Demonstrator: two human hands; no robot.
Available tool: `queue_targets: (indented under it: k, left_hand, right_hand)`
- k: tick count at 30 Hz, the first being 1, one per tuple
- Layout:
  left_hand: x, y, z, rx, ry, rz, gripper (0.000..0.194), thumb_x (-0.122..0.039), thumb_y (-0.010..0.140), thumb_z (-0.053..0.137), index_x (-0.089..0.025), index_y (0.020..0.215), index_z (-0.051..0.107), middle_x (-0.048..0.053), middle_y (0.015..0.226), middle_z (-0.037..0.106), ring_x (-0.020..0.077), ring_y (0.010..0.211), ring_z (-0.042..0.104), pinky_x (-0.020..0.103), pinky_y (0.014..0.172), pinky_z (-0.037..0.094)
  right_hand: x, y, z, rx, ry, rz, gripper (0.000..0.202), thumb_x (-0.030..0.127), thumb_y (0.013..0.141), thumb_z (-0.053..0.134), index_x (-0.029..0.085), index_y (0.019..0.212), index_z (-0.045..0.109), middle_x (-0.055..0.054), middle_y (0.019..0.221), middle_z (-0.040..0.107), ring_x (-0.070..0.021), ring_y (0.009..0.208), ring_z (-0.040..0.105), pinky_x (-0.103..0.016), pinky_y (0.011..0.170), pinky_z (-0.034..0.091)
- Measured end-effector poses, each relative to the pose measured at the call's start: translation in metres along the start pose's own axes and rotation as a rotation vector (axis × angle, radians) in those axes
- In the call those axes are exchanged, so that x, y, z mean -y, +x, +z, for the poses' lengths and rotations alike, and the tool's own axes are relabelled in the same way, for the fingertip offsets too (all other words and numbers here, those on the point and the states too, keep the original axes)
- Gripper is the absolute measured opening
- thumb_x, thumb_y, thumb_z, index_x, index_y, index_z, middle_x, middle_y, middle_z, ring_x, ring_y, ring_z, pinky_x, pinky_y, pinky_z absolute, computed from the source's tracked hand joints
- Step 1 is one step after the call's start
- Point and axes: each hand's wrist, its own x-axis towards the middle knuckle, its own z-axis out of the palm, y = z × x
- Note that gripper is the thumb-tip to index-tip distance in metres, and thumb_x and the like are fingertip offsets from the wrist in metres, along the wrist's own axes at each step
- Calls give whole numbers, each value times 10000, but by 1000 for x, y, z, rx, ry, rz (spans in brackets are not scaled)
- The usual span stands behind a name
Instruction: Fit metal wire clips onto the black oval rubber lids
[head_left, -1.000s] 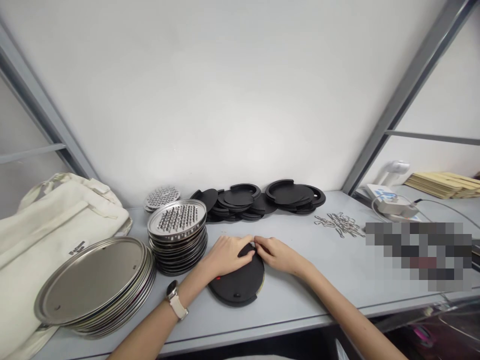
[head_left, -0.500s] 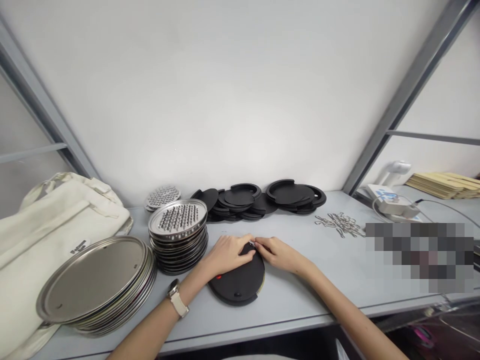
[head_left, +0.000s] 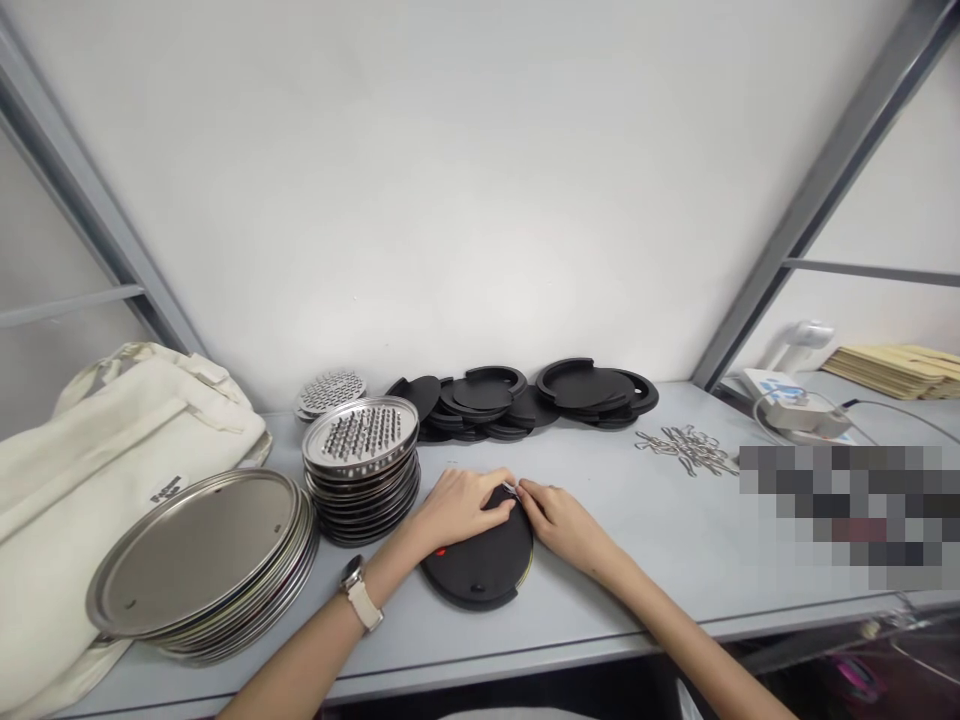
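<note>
A round black disc lies on the grey table in front of me. It has a red spot at its left, a small dark knob near the front and a thin yellow edge at the right. My left hand grips its far side, thumb on top and fingers over the rim. At the same far edge, my right hand pinches a small metal clip, mostly hidden by the fingertips. To the right lies a loose heap of bent wire clips. Black rimmed discs are piled against the wall.
Left of my hands stands a stack of round grater plates. Nearer the left edge is a stack of metal plates beside a cream cloth bag. A white device with a cable and flat wooden pieces sit at the right.
The view has shifted slightly, so everything sits a little further right. Both hands stay at the disc's far edge with almost the same grip; the right fingers have moved very little.
</note>
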Motion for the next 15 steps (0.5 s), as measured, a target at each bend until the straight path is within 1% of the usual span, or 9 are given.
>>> queue_targets:
  k: [4, 9, 15]
  left_hand:
    - [0, 1, 0, 1, -5, -1, 247, -360, 857, 488, -293, 1076, 580, -33, 638, 594, 159, 594, 557, 247, 564, 298]
    - [-1, 2, -1, 15, 2, 6, 252, -352, 860, 481, -297, 1083, 584, -28, 670, 617, 161, 617, 572, 243, 581, 317]
    - [2, 3, 2, 27, 18, 36, 265, -339, 872, 460, -310, 1106, 581, -20, 815, 672, 182, 719, 613, 257, 651, 362]
  right_hand:
    - [3, -3, 3, -1, 13, 27, 302, 235, 937, 284, 194, 760, 526, -32, 672, 623, -161, 614, 575, -239, 586, 322]
    - [4, -3, 4, -28, 4, 68, 307, 214, 932, 282, 188, 770, 542, -46, 703, 644, -163, 633, 590, -238, 591, 322]
    - [4, -4, 6, -27, -6, 53, 292, 208, 925, 295, 189, 798, 558, -44, 720, 658, -166, 648, 603, -237, 599, 325]
